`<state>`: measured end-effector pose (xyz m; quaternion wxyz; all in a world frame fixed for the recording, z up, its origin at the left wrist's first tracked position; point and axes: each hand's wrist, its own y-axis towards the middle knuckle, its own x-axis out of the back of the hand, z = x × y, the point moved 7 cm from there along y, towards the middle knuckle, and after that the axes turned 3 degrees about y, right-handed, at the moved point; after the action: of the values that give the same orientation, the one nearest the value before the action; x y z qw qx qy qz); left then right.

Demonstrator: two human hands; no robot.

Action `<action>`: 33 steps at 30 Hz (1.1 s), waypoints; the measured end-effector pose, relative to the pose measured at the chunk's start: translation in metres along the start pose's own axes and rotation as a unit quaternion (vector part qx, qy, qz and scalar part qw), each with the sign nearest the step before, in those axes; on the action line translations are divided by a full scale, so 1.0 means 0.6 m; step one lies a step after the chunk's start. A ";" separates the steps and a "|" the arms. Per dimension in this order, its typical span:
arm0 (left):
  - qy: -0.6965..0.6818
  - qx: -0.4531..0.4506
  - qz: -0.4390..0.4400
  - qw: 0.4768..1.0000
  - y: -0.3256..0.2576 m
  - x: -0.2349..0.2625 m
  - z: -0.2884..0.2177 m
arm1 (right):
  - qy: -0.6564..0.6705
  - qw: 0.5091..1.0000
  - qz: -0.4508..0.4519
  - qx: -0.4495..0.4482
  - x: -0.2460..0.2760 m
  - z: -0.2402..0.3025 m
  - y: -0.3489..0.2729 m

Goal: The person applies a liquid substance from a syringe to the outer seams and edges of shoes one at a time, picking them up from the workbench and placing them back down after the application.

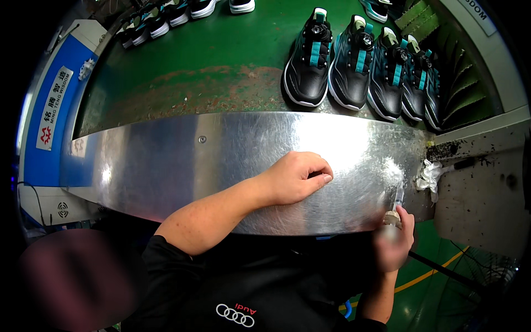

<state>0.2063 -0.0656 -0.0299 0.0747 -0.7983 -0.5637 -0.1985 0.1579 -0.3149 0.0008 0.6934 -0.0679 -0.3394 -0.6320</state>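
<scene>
From the head camera, looking down: there's a curved steel worktop (182, 160), scuffed and shiny, running across in front of the person, and everything else sits relative to that. The left hand (296, 177) rests knuckles-up on the steel near its middle, fingers curled in loosely to a fist with nothing visible inside it. The right hand (394, 240) is at the near edge of the steel toward its right end, fingers wrapped around a small brush (397, 202). It's a slim thing with a pale, stubby grip end and a thin shaft, blurred, so I can't tell much about the bristles. Its tip points up onto the steel at a whitish smeared patch (391, 166). Just off the right end of the steel there's a crumpled white rag (428, 176). Beyond the far edge of the steel is a green conveyor belt (210, 66) with a row of black-and-teal sneakers (354, 66) lined up side by side.
</scene>
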 end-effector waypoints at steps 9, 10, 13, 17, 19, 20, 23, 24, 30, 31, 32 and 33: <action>0.020 0.023 0.005 1.000 -0.010 0.000 0.007 | 0.054 0.999 -0.008 0.001 -0.056 -0.049 0.041; 0.021 0.027 0.007 0.999 -0.012 0.001 0.005 | 0.053 0.999 -0.009 0.006 -0.060 -0.051 0.042; 0.014 0.029 0.003 0.999 -0.010 0.001 -0.002 | 0.049 0.998 -0.020 0.018 -0.061 -0.052 0.042; 0.004 0.032 -0.006 0.999 -0.011 0.000 -0.005 | -0.070 0.994 -0.006 0.084 -0.060 -0.010 0.052; 0.014 0.006 -0.024 1.000 -0.011 -0.001 0.001 | -0.078 0.991 -0.022 0.104 -0.064 -0.004 0.054; 0.016 0.004 -0.022 1.000 -0.010 -0.002 0.001 | -0.085 0.990 -0.025 0.109 -0.064 -0.004 0.054; 0.012 0.011 -0.015 1.000 -0.006 -0.004 0.000 | -0.092 0.989 -0.033 0.111 -0.059 -0.005 0.053; 0.003 0.020 -0.012 1.000 -0.004 -0.004 0.000 | -0.093 0.989 -0.036 0.111 -0.059 -0.006 0.054; -0.036 0.046 -0.003 0.998 -0.007 -0.006 0.008 | -0.101 0.989 -0.033 0.105 -0.059 -0.008 0.051; -0.032 0.044 0.003 0.999 -0.008 -0.005 0.006 | -0.102 0.989 -0.033 0.102 -0.060 -0.008 0.051; -0.024 0.042 0.005 0.999 -0.007 -0.005 0.004 | -0.101 0.989 -0.034 0.100 -0.060 -0.009 0.051; -0.017 0.041 0.007 0.999 -0.006 -0.005 0.000 | -0.099 0.990 -0.034 0.098 -0.058 -0.010 0.051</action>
<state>0.2023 -0.0670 -0.0317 0.0991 -0.8020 -0.5668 -0.1606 0.1892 -0.2830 -0.0130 0.6379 -0.0503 -0.4692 -0.6086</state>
